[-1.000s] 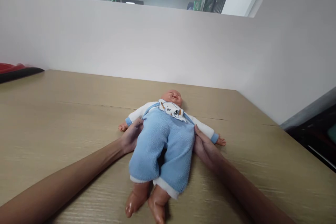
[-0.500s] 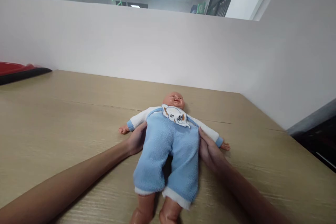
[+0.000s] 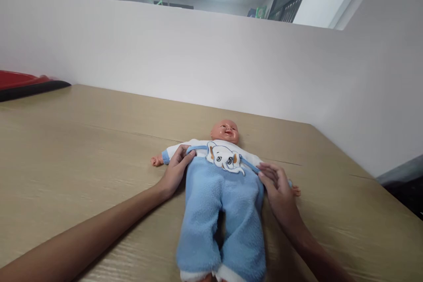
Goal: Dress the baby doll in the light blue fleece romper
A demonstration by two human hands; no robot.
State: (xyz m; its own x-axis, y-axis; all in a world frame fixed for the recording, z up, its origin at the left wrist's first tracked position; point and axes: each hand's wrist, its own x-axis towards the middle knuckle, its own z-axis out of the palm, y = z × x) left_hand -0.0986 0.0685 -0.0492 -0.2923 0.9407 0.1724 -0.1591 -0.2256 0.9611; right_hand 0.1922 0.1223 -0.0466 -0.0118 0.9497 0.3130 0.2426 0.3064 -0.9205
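Note:
A baby doll [image 3: 226, 132] lies on its back on the wooden table, head away from me and arms spread out. It wears a fuzzy blue romper [image 3: 205, 194] with white sleeves, blue trim and a white elephant patch [image 3: 224, 158] on the chest. At the romper's upper left edge, by the doll's armpit, my left hand [image 3: 176, 169] pinches the blue trim between thumb and fingers. My right hand [image 3: 279, 189] grips the trim on the opposite side of the chest, covering part of that sleeve. The doll's lower legs are mostly cut off by the bottom of the view.
The wooden table [image 3: 99, 141] meets a white partition wall [image 3: 185, 57] at the back. A red object with a black edge [image 3: 29, 83] is at the far left. Something dark [image 3: 406, 185] stands beyond the table's right edge.
Both hands have moved up from the romper's sides to its chest trim. The trim now lies flatter and the elephant patch shows more fully. The view has shifted slightly.

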